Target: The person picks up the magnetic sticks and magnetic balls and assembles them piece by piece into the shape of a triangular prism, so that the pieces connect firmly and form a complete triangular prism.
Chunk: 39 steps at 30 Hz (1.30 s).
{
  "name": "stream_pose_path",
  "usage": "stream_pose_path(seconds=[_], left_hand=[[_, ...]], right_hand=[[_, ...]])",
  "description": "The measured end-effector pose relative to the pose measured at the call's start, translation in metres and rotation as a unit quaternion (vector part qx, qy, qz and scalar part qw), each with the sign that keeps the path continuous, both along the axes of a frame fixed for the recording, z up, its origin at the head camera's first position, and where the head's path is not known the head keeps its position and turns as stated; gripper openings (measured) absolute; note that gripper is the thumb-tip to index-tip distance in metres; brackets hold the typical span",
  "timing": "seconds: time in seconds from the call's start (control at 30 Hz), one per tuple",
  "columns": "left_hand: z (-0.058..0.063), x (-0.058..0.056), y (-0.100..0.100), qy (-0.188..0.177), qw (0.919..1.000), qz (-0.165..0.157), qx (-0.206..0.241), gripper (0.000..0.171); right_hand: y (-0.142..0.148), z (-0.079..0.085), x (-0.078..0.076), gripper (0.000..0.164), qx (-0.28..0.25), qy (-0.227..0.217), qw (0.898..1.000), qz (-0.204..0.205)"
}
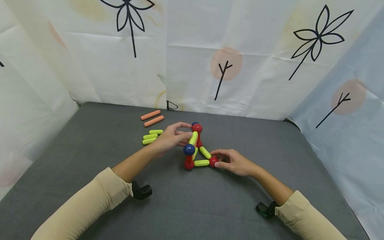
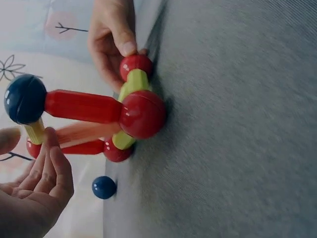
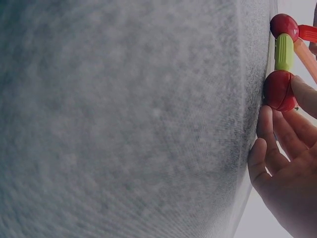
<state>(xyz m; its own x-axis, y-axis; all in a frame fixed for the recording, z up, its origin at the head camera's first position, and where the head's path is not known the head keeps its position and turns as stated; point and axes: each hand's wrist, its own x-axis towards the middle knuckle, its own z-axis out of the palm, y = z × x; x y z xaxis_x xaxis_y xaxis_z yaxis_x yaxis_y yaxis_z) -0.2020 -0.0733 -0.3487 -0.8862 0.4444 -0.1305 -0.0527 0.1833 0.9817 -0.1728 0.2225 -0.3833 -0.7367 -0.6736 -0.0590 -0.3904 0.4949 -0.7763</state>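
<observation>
A frame of magnetic rods and balls stands on the table. Its base joins red balls with yellow rods (image 1: 201,163); two upright red rods (image 2: 83,105) rise from it, one topped by a blue ball (image 1: 189,149), the other by a red ball (image 1: 197,128). A top yellow rod (image 1: 193,138) bridges these, and my left hand (image 1: 170,139) pinches it between thumb and fingers. An orange rod (image 2: 89,133) slants through the frame. With thumb and fingertips, my right hand (image 1: 234,162) holds the red ball (image 3: 280,90) at the base's right corner.
Several loose yellow rods (image 1: 150,136) lie left of the frame, partly behind my left hand. Two orange rods (image 1: 154,121) lie farther back. A loose blue ball (image 2: 104,187) rests on the grey table (image 1: 192,206) behind the frame. Patterned cloth (image 1: 255,83) hangs along the table's back edge.
</observation>
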Motion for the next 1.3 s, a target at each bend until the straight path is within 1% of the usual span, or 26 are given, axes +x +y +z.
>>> stream_pose_path(seconds=[0.07, 0.13, 0.2, 0.27, 0.3, 0.37, 0.43, 0.5, 0.63, 0.77, 0.87, 0.97, 1.1, 1.2, 1.3], left_hand=[[-0.006, 0.001, -0.004, 0.028, 0.9994, -0.017, -0.016, 0.04], [-0.012, 0.003, -0.008, 0.063, 0.9959, -0.048, -0.044, 0.038], [-0.019, 0.005, -0.012, 0.095, 0.9884, -0.092, -0.075, 0.044], [-0.023, 0.008, -0.014, 0.12, 0.9788, -0.132, -0.101, 0.055], [-0.025, 0.01, -0.014, 0.128, 0.9745, -0.15, -0.107, 0.062], [-0.028, 0.013, -0.014, 0.136, 0.9687, -0.173, -0.114, 0.071], [-0.029, 0.015, -0.013, 0.138, 0.9664, -0.184, -0.115, 0.077], [-0.03, 0.016, -0.012, 0.135, 0.9656, -0.191, -0.113, 0.081], [-0.034, 0.017, -0.008, 0.134, 0.9663, -0.186, -0.117, 0.089], [-0.041, 0.017, -0.002, 0.155, 0.966, -0.167, -0.122, 0.092], [-0.043, 0.015, -0.001, 0.16, 0.9675, -0.15, -0.126, 0.089], [-0.044, 0.011, -0.001, 0.154, 0.9713, -0.127, -0.13, 0.086], [-0.046, 0.005, -0.001, 0.163, 0.9734, -0.096, -0.13, 0.078], [-0.049, -0.001, 0.0, 0.177, 0.9727, -0.084, -0.124, 0.072], [-0.05, -0.007, 0.0, 0.18, 0.9738, -0.084, -0.111, 0.066]], right_hand=[[0.0, 0.0, 0.0, 0.042, 0.001, 0.002, 1.0, 0.0], [0.0, 0.0, 0.0, 0.042, 0.003, 0.005, 1.0, -0.001], [0.0, 0.0, 0.0, 0.042, 0.004, 0.008, 1.0, -0.001], [0.0, 0.0, 0.0, 0.042, 0.004, 0.01, 1.0, -0.002], [0.0, 0.0, 0.0, 0.042, 0.004, 0.011, 1.0, -0.003], [0.001, 0.0, 0.0, 0.042, 0.005, 0.012, 1.0, -0.002], [0.001, 0.0, 0.0, 0.042, 0.004, 0.01, 1.0, -0.003], [0.0, 0.0, 0.001, 0.042, 0.004, 0.01, 1.0, -0.003], [0.0, 0.001, 0.002, 0.042, 0.004, 0.012, 1.0, -0.003], [0.0, 0.002, 0.003, 0.042, 0.004, 0.022, 1.0, -0.01], [-0.001, 0.001, 0.005, 0.037, 0.005, 0.032, 0.999, -0.021], [-0.002, 0.0, 0.007, 0.031, 0.007, 0.042, 0.999, -0.031], [-0.005, 0.001, 0.01, 0.028, 0.008, 0.05, 0.998, -0.032], [-0.005, 0.001, 0.012, 0.027, 0.001, 0.047, 0.999, -0.022], [-0.005, 0.001, 0.013, 0.026, -0.01, 0.028, 1.0, 0.0]])
